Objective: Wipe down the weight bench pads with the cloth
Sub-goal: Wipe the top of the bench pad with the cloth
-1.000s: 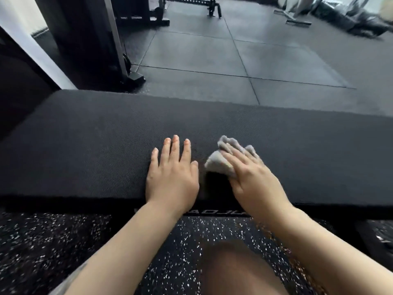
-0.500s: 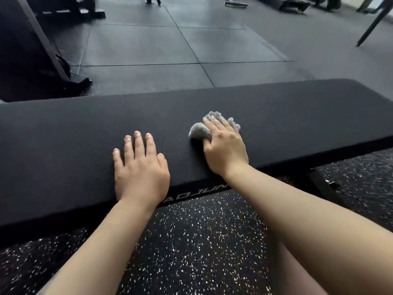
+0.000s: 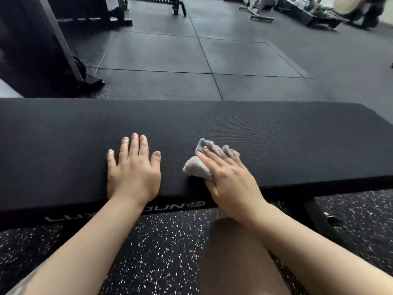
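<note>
A long black weight bench pad (image 3: pixel 297 145) runs across the view in front of me. My left hand (image 3: pixel 133 171) lies flat on the pad near its front edge, fingers straight and slightly spread. To its right, my right hand (image 3: pixel 229 182) grips a bunched grey cloth (image 3: pixel 196 167) and presses it onto the pad. Folds of the cloth poke up between the fingers, and the thumb is hidden under it. A gap of bare pad separates the two hands.
A black rack upright with its foot (image 3: pixel 89 79) stands behind the bench at the left. The bench's leg (image 3: pixel 314 216) reaches down to the speckled floor at the right. My knee (image 3: pixel 234 252) is below the pad. Gym gear (image 3: pixel 319 15) sits far back right.
My right hand has slid the cloth to the right, away from my left hand, and back toward the pad's front edge. My left hand stays flat on the pad.
</note>
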A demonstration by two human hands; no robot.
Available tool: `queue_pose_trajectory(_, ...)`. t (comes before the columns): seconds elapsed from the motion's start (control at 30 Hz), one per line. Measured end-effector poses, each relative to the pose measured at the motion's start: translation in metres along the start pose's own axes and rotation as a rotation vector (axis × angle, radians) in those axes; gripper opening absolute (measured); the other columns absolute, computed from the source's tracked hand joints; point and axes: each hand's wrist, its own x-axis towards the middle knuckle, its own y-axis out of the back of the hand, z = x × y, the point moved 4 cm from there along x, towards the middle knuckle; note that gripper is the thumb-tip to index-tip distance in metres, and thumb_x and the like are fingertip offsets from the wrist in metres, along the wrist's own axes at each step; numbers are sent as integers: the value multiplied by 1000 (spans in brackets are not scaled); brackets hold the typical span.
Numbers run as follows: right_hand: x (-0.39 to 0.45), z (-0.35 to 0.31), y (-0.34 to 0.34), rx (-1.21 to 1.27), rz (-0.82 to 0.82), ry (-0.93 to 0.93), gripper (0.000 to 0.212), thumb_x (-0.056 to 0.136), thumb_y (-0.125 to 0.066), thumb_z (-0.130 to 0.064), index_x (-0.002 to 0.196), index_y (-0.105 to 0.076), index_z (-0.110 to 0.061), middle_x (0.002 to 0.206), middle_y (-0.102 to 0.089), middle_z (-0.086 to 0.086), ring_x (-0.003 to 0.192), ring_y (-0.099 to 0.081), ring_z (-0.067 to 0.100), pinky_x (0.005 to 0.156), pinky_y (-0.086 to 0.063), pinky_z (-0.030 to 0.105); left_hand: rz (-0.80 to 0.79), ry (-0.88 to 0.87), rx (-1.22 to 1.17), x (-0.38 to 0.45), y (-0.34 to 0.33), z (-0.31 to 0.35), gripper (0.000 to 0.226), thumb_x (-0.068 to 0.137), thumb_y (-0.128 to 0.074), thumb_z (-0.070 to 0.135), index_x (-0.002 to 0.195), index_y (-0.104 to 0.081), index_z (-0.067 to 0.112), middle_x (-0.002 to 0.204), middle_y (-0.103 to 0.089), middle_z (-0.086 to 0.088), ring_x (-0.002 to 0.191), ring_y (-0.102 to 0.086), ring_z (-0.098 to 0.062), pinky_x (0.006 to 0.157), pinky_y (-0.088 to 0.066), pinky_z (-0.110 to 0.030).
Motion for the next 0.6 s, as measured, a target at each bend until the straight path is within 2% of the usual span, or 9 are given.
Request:
queue_pose_trajectory(0.1,29,31,4,-63,14,-138,56,95,-35,-34,150,-32,-24,157,-27,-6,149,-12,15,120,7,33,43,18,-11,2,1,-1,61,99,-20,47,153,-11,21,161,-4,5,148,1,-11,118,2,-42)
queue_pose_trajectory(0.23,98,-3,-23,12,16,-227,57,98,-38,-30,152,-24,-18,161,-17,3,150,-4,21,120,9,38,87,30,-30,2,1,-1,60,98,-24,48,152,-20,24,160,-13,8,147,-6,-9,118,-2,-40)
queue_pose_trajectory(0.33,93,-39,-35,125,-34,-38,58,94,-40,-25,150,-31,-16,159,-23,5,149,-12,26,121,4,40,85,49,-45,3,0,-4,64,93,-21,53,151,-23,27,159,-15,12,146,-9,-5,118,-4,-37)
queue_pose_trajectory(0.43,52,-25,-21,145,-28,161,58,86,-47,-23,144,-44,-17,152,-39,4,144,-29,27,122,-11,42,101,50,-60,4,1,-2,70,87,-13,54,151,-25,28,158,-17,13,146,-10,-4,118,-5,-36)
queue_pose_trajectory(0.5,33,1,-16,112,-27,164,57,87,-49,-25,143,-46,-20,151,-42,1,143,-33,25,121,-17,42,84,60,-52,3,1,1,69,88,-13,52,151,-23,27,158,-15,13,146,-9,-4,118,-4,-36)
queue_pose_trajectory(0.6,51,20,-12,114,20,65,54,89,-47,-24,143,-45,-19,152,-41,2,144,-30,24,121,-12,40,50,107,12,3,1,10,61,96,-12,45,153,-15,24,160,-7,9,147,-3,-9,118,-2,-39)
